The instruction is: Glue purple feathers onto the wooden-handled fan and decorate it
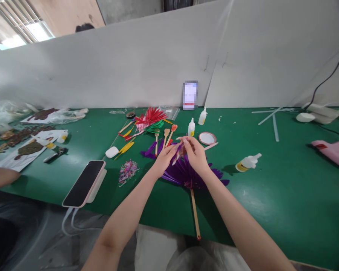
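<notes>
My left hand (167,159) and my right hand (196,153) meet above a purple feather fan (186,171) that lies on the green table. Fingers of both hands are closed in a pinch around a small pinkish-purple piece (179,150), whose exact kind is hidden by the fingertips. From the fan, a wooden handle (196,214) points toward me, its red-tipped end at the table's front edge. Just beyond my hands are several wooden sticks (166,136) with shaped heads. A pink strip (211,146) and a round white lid with a reddish rim (207,138) lie past my right hand.
Glue bottles stand behind (191,128) and to the right (247,163). Red and green feathers (150,119), yellow feathers (125,148), colourful shreds (128,172) and a phone (84,183) lie left. A pink glue gun (332,152) lies far right. Another person's arm (1,177) rests at left.
</notes>
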A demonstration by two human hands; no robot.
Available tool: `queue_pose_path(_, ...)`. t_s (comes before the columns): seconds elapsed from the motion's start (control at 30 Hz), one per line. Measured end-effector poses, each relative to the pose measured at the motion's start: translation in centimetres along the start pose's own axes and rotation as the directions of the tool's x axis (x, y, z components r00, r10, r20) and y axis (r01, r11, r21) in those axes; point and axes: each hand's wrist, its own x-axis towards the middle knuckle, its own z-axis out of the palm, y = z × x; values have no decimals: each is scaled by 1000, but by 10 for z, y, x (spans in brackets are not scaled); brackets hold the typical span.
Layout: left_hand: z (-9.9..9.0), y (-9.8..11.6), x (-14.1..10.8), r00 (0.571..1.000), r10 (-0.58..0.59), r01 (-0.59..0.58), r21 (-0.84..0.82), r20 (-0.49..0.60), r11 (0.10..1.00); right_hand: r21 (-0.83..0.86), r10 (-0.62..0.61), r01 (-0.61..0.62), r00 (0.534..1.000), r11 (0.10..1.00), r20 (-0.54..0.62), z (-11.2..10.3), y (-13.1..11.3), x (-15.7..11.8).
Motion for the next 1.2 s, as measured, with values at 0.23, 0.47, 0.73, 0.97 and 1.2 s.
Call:
queue_pose_path(0.23, 1, 4, 0, 1000, 10, -11, 75, 12, 997, -69, -29, 30, 1000, 997, 12, -2, 0, 2)
queue_pose_path(0.47, 2, 2, -2, 999, 35, -37, 144, 12, 989, -93, -42, 35, 996, 995, -73, 1, -2, -1)
queue_pose_path(0.73, 0, -1, -1, 999, 37, -34, 145, -19, 989, 70, 20, -16, 998, 997, -58, 3, -2, -1)
queue_pose_path(0.97, 1, -1, 0, 997, 21, -11, 126, -79, 992, 247, 71, -65, 997, 967, -13, 2, -2, 2)
queue_pose_path(1.2, 1, 2, -1, 998, 41, -26, 259, -53, 965, 124, 74, -63, 993, 990, -88, -3, 0, 5)
